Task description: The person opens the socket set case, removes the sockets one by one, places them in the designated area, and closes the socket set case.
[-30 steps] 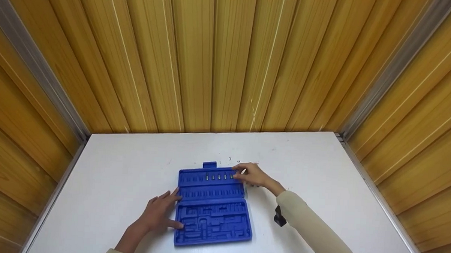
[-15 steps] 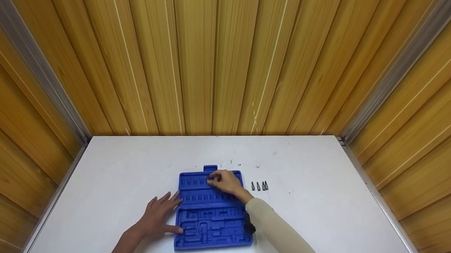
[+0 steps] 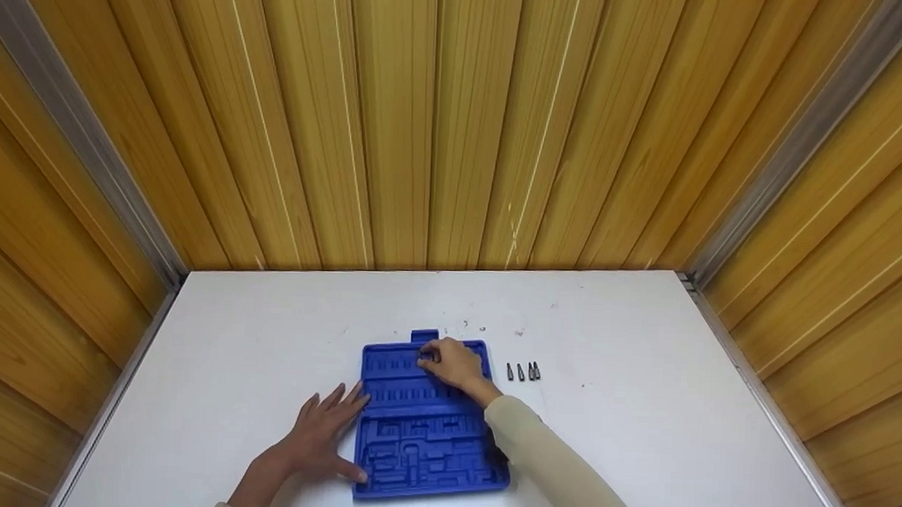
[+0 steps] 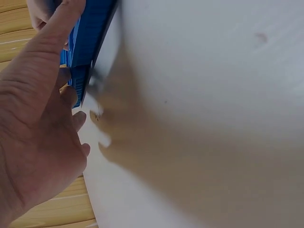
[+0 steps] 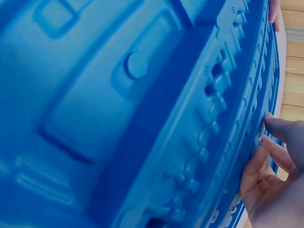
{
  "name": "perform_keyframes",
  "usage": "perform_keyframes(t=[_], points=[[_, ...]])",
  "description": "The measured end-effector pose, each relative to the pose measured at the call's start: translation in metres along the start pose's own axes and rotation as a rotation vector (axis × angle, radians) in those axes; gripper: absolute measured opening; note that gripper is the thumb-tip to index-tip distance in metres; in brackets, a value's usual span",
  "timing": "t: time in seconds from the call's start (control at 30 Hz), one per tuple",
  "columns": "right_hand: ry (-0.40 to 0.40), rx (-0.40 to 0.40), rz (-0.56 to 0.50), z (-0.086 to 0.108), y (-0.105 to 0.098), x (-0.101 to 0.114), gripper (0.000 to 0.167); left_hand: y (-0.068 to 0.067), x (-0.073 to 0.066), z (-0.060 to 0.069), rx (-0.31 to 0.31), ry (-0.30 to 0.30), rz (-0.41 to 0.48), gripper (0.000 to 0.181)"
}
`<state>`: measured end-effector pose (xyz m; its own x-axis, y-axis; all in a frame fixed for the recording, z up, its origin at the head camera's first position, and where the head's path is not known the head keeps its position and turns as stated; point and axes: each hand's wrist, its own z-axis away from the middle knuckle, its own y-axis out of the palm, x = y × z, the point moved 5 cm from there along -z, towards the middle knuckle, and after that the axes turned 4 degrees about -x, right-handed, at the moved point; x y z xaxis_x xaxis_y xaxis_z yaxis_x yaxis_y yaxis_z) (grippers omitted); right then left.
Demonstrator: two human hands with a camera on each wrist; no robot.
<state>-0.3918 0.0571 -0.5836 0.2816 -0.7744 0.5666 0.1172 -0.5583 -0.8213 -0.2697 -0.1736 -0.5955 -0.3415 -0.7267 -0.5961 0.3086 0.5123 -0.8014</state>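
An open blue case [image 3: 434,412] with moulded slots lies flat on the white table. My left hand [image 3: 315,436], fingers spread, rests along its left edge, thumb on the lower left corner; the left wrist view shows this hand [image 4: 42,109] against the case's side [image 4: 97,33]. Over the upper half, my right hand [image 3: 455,364] pinches a small metal bit at the top row of slots, mostly hidden by the fingers. In the right wrist view, thumb and fingertips of that hand [image 5: 273,166] meet at the far row of the case [image 5: 156,118].
Several small dark bits [image 3: 521,372] stand or lie on the table right of the case; which, I cannot tell. Small marks dot the table [image 3: 268,322] behind the case. Yellow wood-patterned panels [image 3: 395,131] enclose the back and sides.
My right hand has moved left from the top row's right end to its middle, uncovering the bits on the table. My left hand stays at the case's edge, its thumb slightly lower.
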Motion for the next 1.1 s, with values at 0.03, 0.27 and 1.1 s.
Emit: perform_keyframes(t=[0.03,0.27,1.1], points=[[0.003,0.003,0.006,0.000,0.000,-0.001,0.028,0.000,-0.001,-0.001,-0.002,0.000,-0.002,0.128],[-0.004,-0.019,0.030,0.000,-0.001,-0.006,0.024,0.000,-0.003,-0.008,-0.003,0.005,-0.013,0.133],[0.016,-0.041,-0.195,0.005,0.004,0.001,0.015,-0.005,-0.002,-0.006,0.006,-0.048,-0.069,0.135]])
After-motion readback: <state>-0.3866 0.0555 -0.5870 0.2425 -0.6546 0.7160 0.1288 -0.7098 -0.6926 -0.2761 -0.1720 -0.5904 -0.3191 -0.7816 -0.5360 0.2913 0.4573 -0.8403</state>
